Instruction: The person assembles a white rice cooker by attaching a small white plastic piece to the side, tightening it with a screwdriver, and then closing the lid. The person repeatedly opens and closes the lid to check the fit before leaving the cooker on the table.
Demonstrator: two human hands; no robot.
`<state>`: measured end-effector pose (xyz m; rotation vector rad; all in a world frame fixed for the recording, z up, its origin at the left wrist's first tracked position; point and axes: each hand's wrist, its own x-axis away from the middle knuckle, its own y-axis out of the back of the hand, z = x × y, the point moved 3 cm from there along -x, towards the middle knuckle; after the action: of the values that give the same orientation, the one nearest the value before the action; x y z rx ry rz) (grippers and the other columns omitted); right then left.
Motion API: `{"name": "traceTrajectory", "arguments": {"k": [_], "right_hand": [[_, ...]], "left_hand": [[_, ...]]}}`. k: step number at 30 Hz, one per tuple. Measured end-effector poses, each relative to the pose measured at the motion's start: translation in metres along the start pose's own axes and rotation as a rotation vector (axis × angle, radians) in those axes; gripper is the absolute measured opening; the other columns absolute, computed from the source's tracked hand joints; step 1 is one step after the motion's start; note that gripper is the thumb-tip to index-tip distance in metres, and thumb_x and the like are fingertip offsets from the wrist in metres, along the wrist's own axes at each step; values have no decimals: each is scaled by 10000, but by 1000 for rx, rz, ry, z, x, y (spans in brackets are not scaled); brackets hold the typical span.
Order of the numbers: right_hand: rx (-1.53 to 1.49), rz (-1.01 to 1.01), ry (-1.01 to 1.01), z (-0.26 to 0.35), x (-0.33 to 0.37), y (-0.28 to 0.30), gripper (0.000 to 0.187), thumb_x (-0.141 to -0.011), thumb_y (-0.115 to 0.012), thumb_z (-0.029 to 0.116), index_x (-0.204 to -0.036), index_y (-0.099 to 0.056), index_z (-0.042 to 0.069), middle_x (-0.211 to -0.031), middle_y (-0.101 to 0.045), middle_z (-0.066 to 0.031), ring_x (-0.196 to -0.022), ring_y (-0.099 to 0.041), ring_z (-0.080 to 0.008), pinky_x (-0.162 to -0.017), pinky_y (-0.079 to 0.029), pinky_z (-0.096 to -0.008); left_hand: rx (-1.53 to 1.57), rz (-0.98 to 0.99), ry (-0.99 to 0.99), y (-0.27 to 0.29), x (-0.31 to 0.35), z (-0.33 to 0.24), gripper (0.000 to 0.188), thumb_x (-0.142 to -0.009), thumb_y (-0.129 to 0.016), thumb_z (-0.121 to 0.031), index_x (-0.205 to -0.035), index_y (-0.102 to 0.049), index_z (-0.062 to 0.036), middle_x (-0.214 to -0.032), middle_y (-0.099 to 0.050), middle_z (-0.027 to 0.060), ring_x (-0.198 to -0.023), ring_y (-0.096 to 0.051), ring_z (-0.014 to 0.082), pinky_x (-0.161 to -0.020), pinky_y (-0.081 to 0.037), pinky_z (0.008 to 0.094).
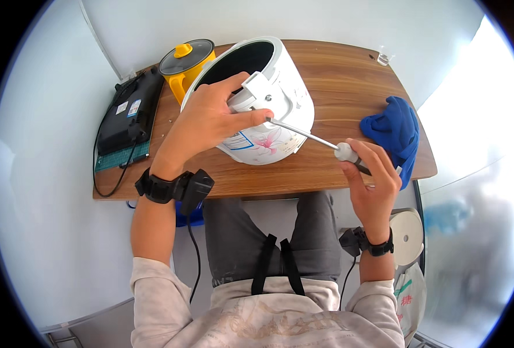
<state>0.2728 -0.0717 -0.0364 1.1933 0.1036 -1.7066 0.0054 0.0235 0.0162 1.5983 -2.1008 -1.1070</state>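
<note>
A white rice cooker body (296, 107) with a pink flower print leans tilted on the wooden table, its dark inside showing and no lid on it. My left hand (208, 119) grips its rim beside a raised white plastic piece (259, 87), thumb stretched along the outer wall. In my right hand (376, 182) is a screwdriver (309, 136) with a grey handle, held by the fingers from the right. Its long metal shaft points left, and the tip meets the cooker's side right by my left thumb. Whether the tip sits in a slot cannot be made out.
Behind the cooker at left stands a yellow electric pot (179, 78) with a glass lid. A black appliance (130, 113) with a cord lies on a green mat (124, 158). Blue cloth (391, 127) rests at the table's (344, 69) right edge, a small clear plastic piece (384, 58) farther back.
</note>
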Motion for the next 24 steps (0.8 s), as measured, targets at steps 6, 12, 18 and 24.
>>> {"name": "traceTrajectory", "arguments": {"k": [6, 12, 18, 24], "right_hand": [[150, -69, 108, 3, -15, 6, 341, -735, -832, 57, -1065, -751, 32, -964, -711, -89, -844, -658, -241, -751, -537, -330], [235, -80, 161, -8, -12, 9, 333, -729, -835, 71, -1051, -753, 39, -952, -708, -82, -842, -654, -233, -721, -526, -331], [231, -62, 85, -15, 4, 11, 332, -728, -826, 33, -1051, -752, 35, -951, -703, -80, -854, -643, -238, -718, -512, -338], [170, -72, -8, -29, 39, 8, 345, -740, -808, -5, -1076, -741, 31, -963, -695, -98, -855, -637, -253, -731, -517, -346]], "left_hand": [[-71, 19, -22, -9, 3, 1, 650, -802, -806, -436, -1275, -629, -26, -951, -736, 151, -815, -709, 226, -748, -550, 317], [-178, 62, -13, -16, -5, -6, 498, -798, -795, -361, -1151, -658, -39, -866, -735, 135, -734, -694, 209, -704, -531, 306], [-236, 111, -66, -23, -7, -14, 437, -773, -802, -294, -1097, -677, -29, -887, -737, 135, -721, -691, 197, -691, -526, 293], [-282, 126, -69, -30, -11, -16, 438, -746, -805, -293, -1092, -697, -46, -825, -728, 141, -672, -692, 228, -662, -518, 289]]}}
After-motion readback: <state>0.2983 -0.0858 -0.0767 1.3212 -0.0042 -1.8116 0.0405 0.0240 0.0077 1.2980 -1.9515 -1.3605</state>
